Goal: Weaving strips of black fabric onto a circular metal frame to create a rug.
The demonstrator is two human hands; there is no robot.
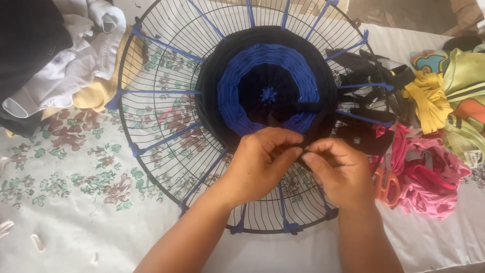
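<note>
While both hands meet at the near edge of the round woven mat (pixel 268 96), the left hand (pixel 260 162) and right hand (pixel 341 169) each close their grip on a dark fabric strip (pixel 301 154). The mat sits on a wire fan guard (pixel 166 126) with blue spokes. Weaving seems underway; next the strip likely needs tucking under a spoke.

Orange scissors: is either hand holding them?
No, the orange scissors lie on the cloth beside the right hand, while both hands pinch the dark fabric strip.
</note>
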